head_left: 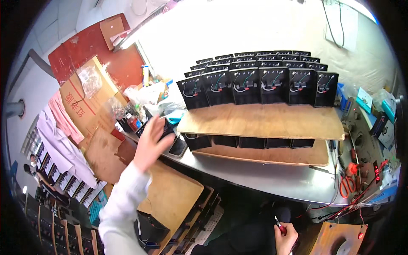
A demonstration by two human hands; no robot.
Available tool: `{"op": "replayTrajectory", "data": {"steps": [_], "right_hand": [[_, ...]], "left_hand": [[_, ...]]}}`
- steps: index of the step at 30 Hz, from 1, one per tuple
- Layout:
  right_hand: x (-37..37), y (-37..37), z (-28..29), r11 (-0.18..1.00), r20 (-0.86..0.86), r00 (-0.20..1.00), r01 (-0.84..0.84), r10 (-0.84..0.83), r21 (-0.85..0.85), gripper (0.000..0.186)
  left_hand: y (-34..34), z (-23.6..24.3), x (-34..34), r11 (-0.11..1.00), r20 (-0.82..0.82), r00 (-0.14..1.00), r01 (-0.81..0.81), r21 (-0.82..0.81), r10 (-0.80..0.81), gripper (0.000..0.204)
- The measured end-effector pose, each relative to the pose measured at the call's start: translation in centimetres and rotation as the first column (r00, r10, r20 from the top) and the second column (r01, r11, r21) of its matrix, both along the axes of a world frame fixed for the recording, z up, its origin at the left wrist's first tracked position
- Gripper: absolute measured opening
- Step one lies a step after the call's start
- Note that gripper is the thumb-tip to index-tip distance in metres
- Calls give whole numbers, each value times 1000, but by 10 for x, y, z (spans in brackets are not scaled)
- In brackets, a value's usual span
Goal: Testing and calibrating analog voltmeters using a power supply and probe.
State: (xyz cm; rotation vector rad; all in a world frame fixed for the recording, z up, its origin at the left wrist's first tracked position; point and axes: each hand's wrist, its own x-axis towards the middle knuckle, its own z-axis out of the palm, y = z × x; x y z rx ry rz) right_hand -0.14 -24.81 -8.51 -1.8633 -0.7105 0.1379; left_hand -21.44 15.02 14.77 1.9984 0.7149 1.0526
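Note:
My left hand (151,142) is raised with its fingers apart and nothing in it. It is in front of a dark phone-like slab (178,146) at the left end of the bench, close to some bottles. Low in the view, my right hand (287,239) is closed around a small red-handled tool (279,226) with a thin metal tip; its exact kind is too small to tell. Upright black panels (245,85) with green and white wires stand in rows on a wooden board (259,119). Below it, more black panels sit on a second board (263,154).
At the right are orange-handled scissors (347,187), a meter with a red display (361,140), loose cables and a wooden box (340,238) with a round part. A wooden-topped stack (174,191) stands at the left, before a cardboard box (87,100) and hanging cloth (63,140).

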Motion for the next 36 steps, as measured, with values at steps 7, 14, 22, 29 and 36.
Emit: {"op": "replayTrajectory", "data": {"steps": [7,14,22,29,36], "right_hand": [[-16,-1,19,1000,52,999,12,-11,-16,15],[-34,-54,0,971,69,989,142,-131,-194,16],[-26,-89,-31,923,61,945,328,-323,-202,14],[-10,-69,-44,933,88,951,308,-296,-185,23],[-31,-43,-12,945,181,964,235,-196,-229,21]], "left_hand": [[104,1,205,854,-189,844,-518,-52,501,157],[105,-20,253,704,-145,693,-709,45,706,145],[100,-50,188,836,157,865,-500,225,476,119],[-5,-60,208,969,127,991,-62,240,32,117],[-21,-5,199,373,166,898,-329,868,407,85]]}}
